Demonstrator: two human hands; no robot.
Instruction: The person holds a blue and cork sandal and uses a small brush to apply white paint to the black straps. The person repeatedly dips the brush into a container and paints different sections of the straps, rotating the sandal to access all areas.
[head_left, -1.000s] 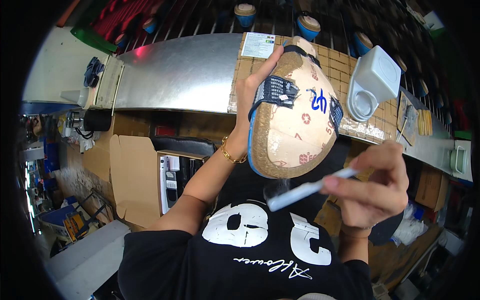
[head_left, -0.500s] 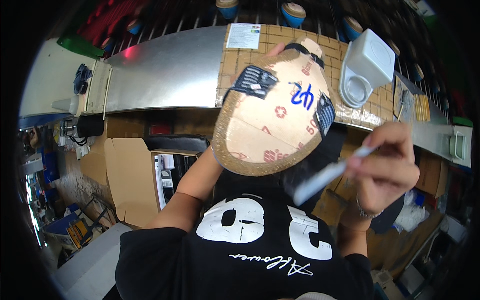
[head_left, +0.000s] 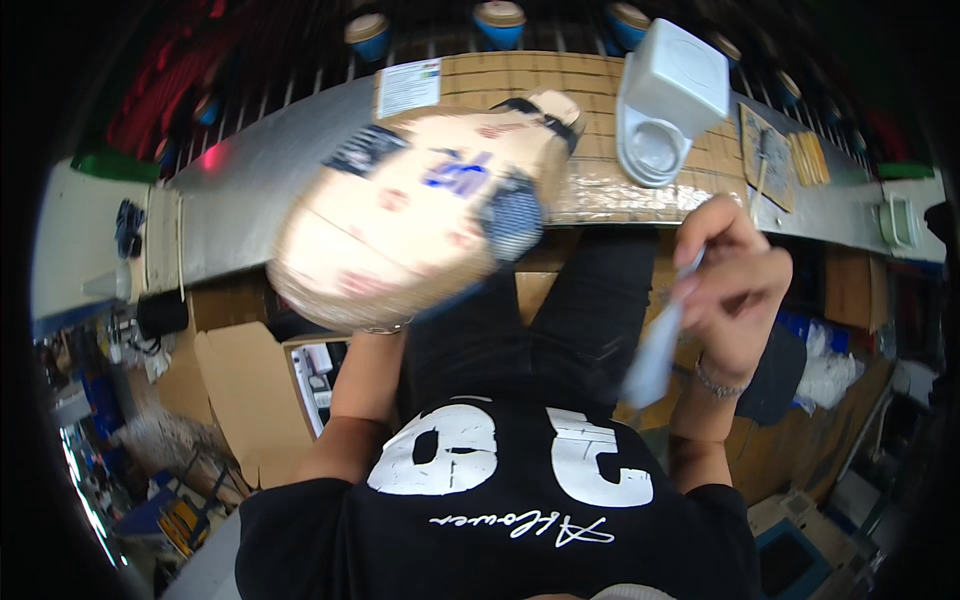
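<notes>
A sandal (head_left: 385, 215), mounted sole-up on its last, is tilted over the near edge of the bench at left of centre. Its pale insole board carries red print and blue handwriting. A rough brown band runs round the rim, with dark strap ends folded onto both sides and a black strap at the heel. From behind and below, my left hand supports it; the sandal hides the fingers, and only the wrist (head_left: 385, 328) shows. To the right, my right hand (head_left: 730, 275) pinches a slim, pale, blurred tool (head_left: 655, 350), its wider end pointing down, apart from the sandal.
On the cardboard-covered bench (head_left: 590, 200) stands a white plastic container (head_left: 680, 75) with a round cup in front. Farther right lie a brush (head_left: 762, 165) and yellow strips (head_left: 808, 158). Blue-and-tan lasts (head_left: 500, 25) line the rack behind. An open carton (head_left: 245, 390) is at lower left.
The sandal has swung left and turned, its toe now pointing lower left. My right hand has shifted slightly left, and the pale tool now hangs more steeply. The whole view has shifted too.
</notes>
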